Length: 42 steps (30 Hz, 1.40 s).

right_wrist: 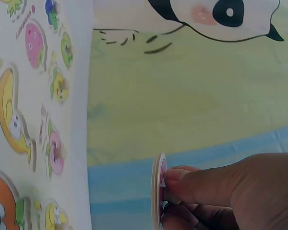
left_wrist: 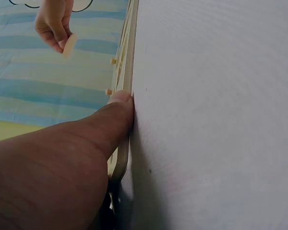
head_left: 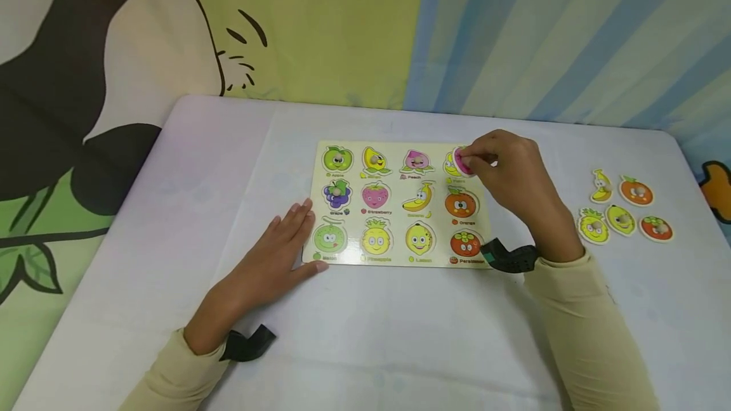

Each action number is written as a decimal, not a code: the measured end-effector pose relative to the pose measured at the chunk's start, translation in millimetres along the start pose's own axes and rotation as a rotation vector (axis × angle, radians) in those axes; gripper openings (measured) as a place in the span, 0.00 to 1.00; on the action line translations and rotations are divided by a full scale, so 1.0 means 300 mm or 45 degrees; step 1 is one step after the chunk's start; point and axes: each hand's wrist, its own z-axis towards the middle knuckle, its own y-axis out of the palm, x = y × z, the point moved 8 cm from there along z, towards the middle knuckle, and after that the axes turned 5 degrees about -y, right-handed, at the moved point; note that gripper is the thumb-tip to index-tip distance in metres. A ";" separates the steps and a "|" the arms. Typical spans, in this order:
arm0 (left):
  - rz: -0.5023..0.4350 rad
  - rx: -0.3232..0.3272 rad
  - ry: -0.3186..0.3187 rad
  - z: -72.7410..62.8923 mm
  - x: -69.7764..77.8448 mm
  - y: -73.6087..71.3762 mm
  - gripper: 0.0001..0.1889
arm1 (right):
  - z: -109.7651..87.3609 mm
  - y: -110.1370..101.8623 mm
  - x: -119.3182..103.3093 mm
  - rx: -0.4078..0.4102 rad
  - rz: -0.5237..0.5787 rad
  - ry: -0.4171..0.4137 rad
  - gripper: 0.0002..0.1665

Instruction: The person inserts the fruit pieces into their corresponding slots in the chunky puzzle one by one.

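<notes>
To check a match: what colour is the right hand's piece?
The piece is bright pink, clearest in the head view.

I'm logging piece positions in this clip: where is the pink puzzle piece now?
In the head view, the pink puzzle piece is pinched by the right hand, above the board's far right corner, partly hiding a yellow fruit picture.

left grip (head_left: 273, 264) palm-down, right grip (head_left: 511, 171) in a pinch

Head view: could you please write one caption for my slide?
Left hand touches the fruit puzzle board; right hand pinches a pink piece above it, five loose pieces at right.
</notes>
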 end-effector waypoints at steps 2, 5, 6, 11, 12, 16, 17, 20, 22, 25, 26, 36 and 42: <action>0.000 -0.001 -0.002 -0.001 0.001 -0.002 0.50 | 0.013 0.022 -0.017 -0.018 0.018 -0.022 0.07; -0.001 0.000 0.001 -0.002 0.002 -0.004 0.50 | 0.029 0.059 -0.038 -0.053 0.049 -0.038 0.08; 0.000 0.001 0.002 -0.002 0.002 -0.005 0.50 | 0.035 0.073 -0.044 -0.067 0.056 -0.041 0.08; 0.002 0.004 0.009 0.001 0.000 -0.003 0.50 | 0.053 0.147 -0.076 -0.156 0.087 -0.031 0.09; 0.002 0.004 0.010 0.002 0.000 -0.003 0.50 | 0.057 0.163 -0.081 -0.176 0.095 -0.028 0.09; 0.005 0.006 0.014 0.005 -0.001 -0.002 0.50 | 0.074 0.224 -0.101 -0.240 0.120 -0.016 0.09; 0.007 0.007 0.014 0.005 -0.001 -0.003 0.50 | 0.078 0.240 -0.105 -0.260 0.126 -0.011 0.09; 0.013 0.006 0.017 0.006 -0.002 -0.005 0.50 | 0.088 0.282 -0.119 -0.300 0.117 -0.017 0.09; 0.017 0.006 0.021 0.006 -0.001 -0.007 0.50 | 0.091 0.306 -0.130 -0.326 0.106 -0.026 0.09; 0.015 0.008 0.022 0.007 0.000 -0.009 0.50 | 0.095 0.339 -0.152 -0.357 0.076 -0.055 0.09; 0.013 0.009 0.022 0.007 0.000 -0.009 0.50 | 0.096 0.352 -0.157 -0.367 0.068 -0.062 0.09; 0.003 0.000 0.009 0.001 -0.002 -0.006 0.50 | 0.108 0.456 -0.184 -0.405 0.042 -0.097 0.09; 0.014 -0.003 0.007 0.001 -0.003 -0.008 0.50 | 0.105 0.479 -0.193 -0.413 0.043 -0.113 0.09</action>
